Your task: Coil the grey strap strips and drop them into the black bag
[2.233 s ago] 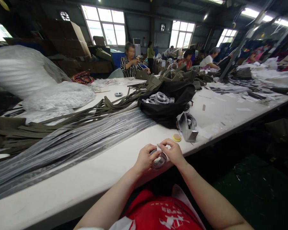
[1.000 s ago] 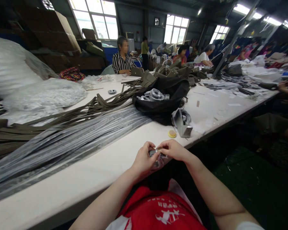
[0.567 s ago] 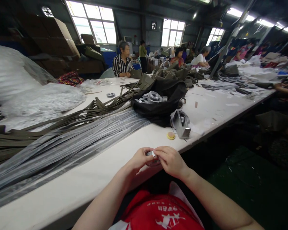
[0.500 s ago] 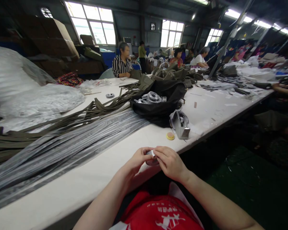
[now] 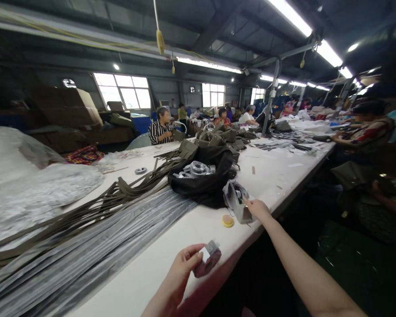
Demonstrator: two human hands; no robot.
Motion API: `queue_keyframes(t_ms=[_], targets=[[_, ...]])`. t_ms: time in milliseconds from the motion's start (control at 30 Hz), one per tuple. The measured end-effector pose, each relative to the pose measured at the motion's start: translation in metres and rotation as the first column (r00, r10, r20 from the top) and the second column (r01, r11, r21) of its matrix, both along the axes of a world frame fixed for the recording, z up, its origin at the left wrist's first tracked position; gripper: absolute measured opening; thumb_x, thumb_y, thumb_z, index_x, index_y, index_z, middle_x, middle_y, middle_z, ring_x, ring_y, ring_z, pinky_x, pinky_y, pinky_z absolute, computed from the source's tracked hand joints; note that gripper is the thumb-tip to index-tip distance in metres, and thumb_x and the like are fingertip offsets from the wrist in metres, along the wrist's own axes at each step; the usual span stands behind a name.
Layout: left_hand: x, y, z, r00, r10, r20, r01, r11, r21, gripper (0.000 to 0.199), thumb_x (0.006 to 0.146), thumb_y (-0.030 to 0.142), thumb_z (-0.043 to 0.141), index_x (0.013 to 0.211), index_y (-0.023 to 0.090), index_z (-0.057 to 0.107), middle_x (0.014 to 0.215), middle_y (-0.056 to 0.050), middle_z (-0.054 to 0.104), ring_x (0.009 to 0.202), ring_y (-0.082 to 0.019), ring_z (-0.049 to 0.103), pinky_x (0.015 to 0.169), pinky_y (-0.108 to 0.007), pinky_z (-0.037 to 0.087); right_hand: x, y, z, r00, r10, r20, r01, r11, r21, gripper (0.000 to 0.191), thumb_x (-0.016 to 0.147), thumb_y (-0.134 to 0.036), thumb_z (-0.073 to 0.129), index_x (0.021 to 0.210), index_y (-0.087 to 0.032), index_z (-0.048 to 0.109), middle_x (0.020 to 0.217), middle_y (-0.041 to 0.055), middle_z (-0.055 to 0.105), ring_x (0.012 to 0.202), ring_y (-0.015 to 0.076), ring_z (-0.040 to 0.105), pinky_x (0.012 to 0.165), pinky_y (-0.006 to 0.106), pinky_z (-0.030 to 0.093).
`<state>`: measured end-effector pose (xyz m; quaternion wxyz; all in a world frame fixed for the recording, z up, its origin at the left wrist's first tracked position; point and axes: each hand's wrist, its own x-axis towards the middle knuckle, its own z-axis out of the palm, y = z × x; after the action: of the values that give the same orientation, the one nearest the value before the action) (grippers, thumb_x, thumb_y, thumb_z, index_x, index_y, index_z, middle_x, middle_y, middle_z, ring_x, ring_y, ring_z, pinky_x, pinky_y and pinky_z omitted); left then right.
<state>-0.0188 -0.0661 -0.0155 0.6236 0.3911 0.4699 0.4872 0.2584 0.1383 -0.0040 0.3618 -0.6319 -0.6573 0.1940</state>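
Observation:
Near the table's front edge, my left hand (image 5: 188, 260) grips a small dark reddish wrapped roll (image 5: 208, 264) with a whitish-grey piece on its top. My right hand (image 5: 258, 210) reaches to a grey tape dispenser (image 5: 244, 214), its fingers at the dispenser's right side; whether they pinch anything small there cannot be made out. A round yellow-rimmed disc (image 5: 227, 221) lies just left of the dispenser. Behind them stands an open black bag (image 5: 201, 193) with clear-wrapped rings (image 5: 196, 169) in it.
Long dark straps (image 5: 119, 193) and plastic-covered strips (image 5: 119, 233) spread across the white table (image 5: 145, 268) on the left. A wrapped ring (image 5: 140, 171) lies beyond them. Plastic sacks (image 5: 26, 185) sit far left. People work across the table and at the right.
My right hand has left the roll and moved forward to the dispenser. My left hand still has the roll, now tilted and lower in view. The camera view has tipped upward.

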Motion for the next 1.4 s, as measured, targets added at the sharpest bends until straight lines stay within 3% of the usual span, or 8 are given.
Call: queue_keyframes(t_ms=[100, 300, 433, 633, 800, 900, 1133, 1400], targets=[[0.002, 0.001, -0.002, 1.0, -0.013, -0.005, 0.013, 0.999, 0.043, 0.055, 0.067, 0.052, 0.075, 0.103, 0.01, 0.071, 0.088, -0.01, 0.072, 0.075, -0.019, 0.061, 0.067, -0.026, 0.041, -0.001, 0.015, -0.014, 0.996, 0.047, -0.069, -0.052, 0.997, -0.064, 0.031, 0.078, -0.032, 0.056, 0.055, -0.016, 0.068, 0.051, 0.0076, 0.066, 0.062, 0.0225, 0.065, 0.059, 0.028, 0.046], [0.003, 0.002, -0.003, 0.998, 0.037, -0.054, -0.036, 0.999, 0.016, 0.056, 0.064, 0.052, 0.076, 0.102, 0.011, 0.071, 0.085, -0.009, 0.071, 0.072, -0.018, 0.059, 0.066, -0.026, 0.04, 0.006, -0.006, -0.036, 0.983, 0.026, -0.181, -0.027, 1.0, -0.002, 0.027, 0.078, -0.039, 0.054, 0.077, -0.018, 0.072, 0.086, 0.0082, 0.075, 0.086, 0.0223, 0.066, 0.067, 0.026, 0.048], [0.006, 0.003, 0.002, 0.991, 0.096, -0.089, -0.094, 0.995, 0.029, 0.055, 0.066, 0.05, 0.076, 0.104, 0.011, 0.07, 0.076, -0.006, 0.069, 0.064, -0.014, 0.055, 0.059, -0.023, 0.037, 0.015, -0.031, -0.047, 0.972, -0.012, -0.235, -0.012, 0.995, -0.102, 0.03, 0.079, -0.038, 0.051, 0.066, -0.018, 0.068, 0.056, 0.0042, 0.066, 0.053, 0.0179, 0.062, 0.054, 0.026, 0.046], [0.024, 0.012, 0.0, 0.989, 0.12, -0.086, -0.116, 0.992, 0.055, 0.059, 0.063, 0.048, 0.077, 0.105, 0.009, 0.067, 0.082, -0.007, 0.07, 0.067, -0.014, 0.057, 0.064, -0.025, 0.042, -0.008, -0.075, -0.019, 0.927, 0.124, -0.355, -0.181, 0.974, -0.135, 0.035, 0.08, -0.044, 0.052, 0.082, -0.014, 0.07, 0.06, 0.0031, 0.065, 0.054, 0.0143, 0.058, 0.057, 0.026, 0.048], [0.037, 0.016, -0.009, 0.962, 0.189, -0.198, -0.166, 0.978, 0.128, 0.053, 0.067, 0.045, 0.073, 0.107, 0.011, 0.067, 0.087, -0.008, 0.071, 0.071, -0.017, 0.061, 0.066, -0.027, 0.047, -0.055, -0.134, 0.016, 0.698, 0.432, -0.571, -0.6, 0.788, -0.137, 0.037, 0.081, -0.049, 0.058, 0.083, -0.015, 0.071, 0.062, 0.0011, 0.064, 0.057, 0.0127, 0.057, 0.06, 0.025, 0.048], [0.038, 0.016, -0.01, 0.93, 0.256, -0.264, -0.211, 0.96, 0.186, 0.047, 0.072, 0.04, 0.068, 0.109, 0.011, 0.066, 0.097, -0.01, 0.071, 0.082, -0.02, 0.063, 0.074, -0.03, 0.049, -0.074, -0.154, 0.017, 0.578, 0.459, -0.675, -0.721, 0.674, -0.159, 0.036, 0.08, -0.05, 0.063, 0.081, -0.015, 0.071, 0.059, -0.0001, 0.062, 0.055, 0.0112, 0.054, 0.057, 0.024, 0.047], [0.029, 0.014, -0.012, 0.9, 0.303, -0.314, -0.226, 0.94, 0.257, 0.04, 0.076, 0.034, 0.064, 0.11, 0.013, 0.067, 0.103, -0.011, 0.07, 0.091, -0.022, 0.063, 0.085, -0.033, 0.048, -0.09, -0.149, -0.009, 0.59, 0.411, -0.695, -0.715, 0.666, -0.212, 0.04, 0.078, -0.054, 0.064, 0.079, -0.014, 0.07, 0.056, -0.0011, 0.061, 0.051, 0.01, 0.053, 0.053, 0.022, 0.045], [0.029, 0.013, -0.012, 0.9, 0.286, -0.33, -0.2, 0.942, 0.271, 0.04, 0.079, 0.036, 0.06, 0.111, 0.012, 0.065, 0.09, -0.008, 0.071, 0.077, -0.018, 0.063, 0.074, -0.03, 0.05, -0.094, -0.148, -0.017, 0.67, 0.399, -0.626, -0.669, 0.69, -0.276, 0.046, 0.078, -0.059, 0.061, 0.072, -0.014, 0.068, 0.049, -0.002, 0.058, 0.044, 0.0094, 0.049, 0.047, 0.022, 0.04]])
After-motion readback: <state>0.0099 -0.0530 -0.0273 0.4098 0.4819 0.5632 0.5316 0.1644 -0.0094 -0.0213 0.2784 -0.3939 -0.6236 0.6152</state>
